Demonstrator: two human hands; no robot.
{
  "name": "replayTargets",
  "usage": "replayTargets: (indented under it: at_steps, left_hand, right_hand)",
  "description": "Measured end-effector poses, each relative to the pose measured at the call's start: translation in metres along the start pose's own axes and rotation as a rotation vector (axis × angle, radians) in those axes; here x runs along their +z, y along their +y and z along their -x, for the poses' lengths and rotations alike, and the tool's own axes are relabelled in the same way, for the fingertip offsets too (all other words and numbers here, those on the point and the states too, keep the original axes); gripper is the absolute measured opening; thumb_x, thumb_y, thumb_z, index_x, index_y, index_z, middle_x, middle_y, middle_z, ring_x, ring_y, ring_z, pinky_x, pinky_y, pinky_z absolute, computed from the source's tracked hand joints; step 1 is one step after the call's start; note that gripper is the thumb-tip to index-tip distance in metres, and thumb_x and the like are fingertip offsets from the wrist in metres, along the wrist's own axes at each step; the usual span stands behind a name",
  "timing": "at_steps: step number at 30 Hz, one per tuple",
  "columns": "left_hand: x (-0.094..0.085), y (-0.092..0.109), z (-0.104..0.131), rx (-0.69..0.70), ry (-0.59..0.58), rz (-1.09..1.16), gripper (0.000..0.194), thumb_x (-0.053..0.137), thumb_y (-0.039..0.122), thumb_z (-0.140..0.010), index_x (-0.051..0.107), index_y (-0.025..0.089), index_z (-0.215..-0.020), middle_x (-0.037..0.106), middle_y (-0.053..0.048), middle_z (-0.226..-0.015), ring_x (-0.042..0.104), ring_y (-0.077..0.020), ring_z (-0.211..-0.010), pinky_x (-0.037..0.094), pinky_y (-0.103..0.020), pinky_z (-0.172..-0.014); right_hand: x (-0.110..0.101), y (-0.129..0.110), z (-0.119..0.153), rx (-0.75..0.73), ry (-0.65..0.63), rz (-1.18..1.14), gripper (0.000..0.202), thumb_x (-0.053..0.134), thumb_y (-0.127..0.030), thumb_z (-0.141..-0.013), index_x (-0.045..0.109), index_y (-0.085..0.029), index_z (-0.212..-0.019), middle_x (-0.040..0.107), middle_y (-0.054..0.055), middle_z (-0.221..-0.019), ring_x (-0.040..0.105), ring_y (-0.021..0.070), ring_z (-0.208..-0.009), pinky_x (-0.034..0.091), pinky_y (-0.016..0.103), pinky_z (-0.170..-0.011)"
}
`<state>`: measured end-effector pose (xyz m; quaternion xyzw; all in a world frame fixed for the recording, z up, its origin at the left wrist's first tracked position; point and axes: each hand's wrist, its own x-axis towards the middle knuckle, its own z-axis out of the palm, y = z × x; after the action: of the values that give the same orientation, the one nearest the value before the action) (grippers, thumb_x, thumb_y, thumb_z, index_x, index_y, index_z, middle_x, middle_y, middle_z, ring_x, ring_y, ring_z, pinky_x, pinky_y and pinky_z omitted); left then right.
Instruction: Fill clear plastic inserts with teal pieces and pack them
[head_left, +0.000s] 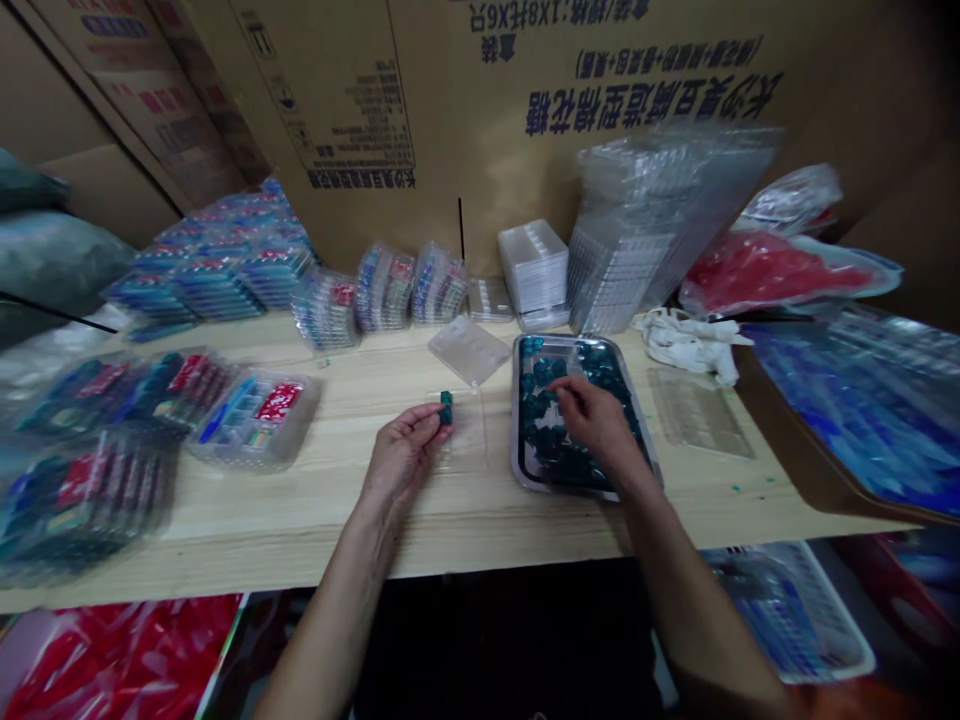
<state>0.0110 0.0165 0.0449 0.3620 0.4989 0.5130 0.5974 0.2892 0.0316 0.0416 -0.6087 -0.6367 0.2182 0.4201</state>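
My left hand (409, 437) pinches a small dark green block (446, 407) between thumb and fingertips. Beneath it on the wooden table lies a clear, shallow plastic case (472, 432). My right hand (592, 415) is over a metal tray (518, 465) strewn with dark green pieces (551, 375). Its thumb and forefinger are pressed together; whether anything is between them is too small to tell. Just behind the open case sits a translucent flat lid or case (469, 350), turned at an angle.
Filled clear boxes (255, 420) with red and blue contents stand at the left, more packs (217, 260) behind them. Tall stacked clear trays (630, 230) and a white stack (533, 262) rise at the back before a cardboard box (450, 100). White gloves (690, 342) lie right of the tray.
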Motion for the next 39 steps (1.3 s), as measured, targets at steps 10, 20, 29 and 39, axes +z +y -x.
replayTargets:
  at_steps: [10, 20, 29, 39]
  left_hand:
    - [-0.014, -0.003, -0.017, 0.582, -0.057, -0.953, 0.016, 0.062, 0.015, -0.08, 0.073, 0.021, -0.09, 0.072, -0.004, -0.088, 0.066, -0.0185, -0.079, 0.052, -0.03, -0.075]
    - [-0.023, -0.011, -0.01, 0.646, -0.205, -1.059, 0.017, 0.059, 0.014, -0.085, 0.073, 0.021, -0.09, 0.072, -0.005, -0.09, 0.068, -0.0177, -0.08, 0.052, -0.028, -0.072]
    - [0.009, -0.01, 0.014, 0.507, 0.018, -0.744, 0.021, 0.063, 0.026, -0.086, 0.071, 0.021, -0.105, 0.07, -0.006, -0.096, 0.065, -0.0179, -0.082, 0.052, -0.029, -0.072]
    - [0.073, 0.005, 0.011, -0.165, -0.04, 0.201, 0.024, 0.076, 0.011, -0.068, 0.073, 0.01, -0.091, 0.073, -0.007, -0.084, 0.066, -0.0096, -0.066, 0.053, -0.018, -0.064]
  right_hand:
    - [0.002, 0.012, 0.018, 0.048, -0.18, -0.062, 0.041, 0.044, -0.021, -0.083, 0.064, -0.02, -0.119, 0.067, 0.002, -0.071, 0.062, 0.0182, -0.063, 0.05, 0.031, -0.064]
    - [0.027, -0.025, 0.025, 0.211, -0.338, -0.559, 0.029, 0.059, -0.04, -0.082, 0.062, -0.019, -0.102, 0.056, -0.004, -0.065, 0.052, 0.011, -0.052, 0.039, 0.023, -0.048]
    - [0.051, -0.049, 0.035, 0.236, -0.432, -0.917, 0.035, 0.06, -0.044, -0.084, 0.064, -0.021, -0.109, 0.062, 0.001, -0.074, 0.059, 0.0141, -0.065, 0.046, 0.029, -0.064]
    - [0.025, -0.044, 0.011, -0.158, -0.2, -0.219, 0.021, 0.048, -0.018, -0.083, 0.06, -0.02, -0.101, 0.05, -0.004, -0.067, 0.047, 0.0134, -0.059, 0.037, 0.025, -0.058]
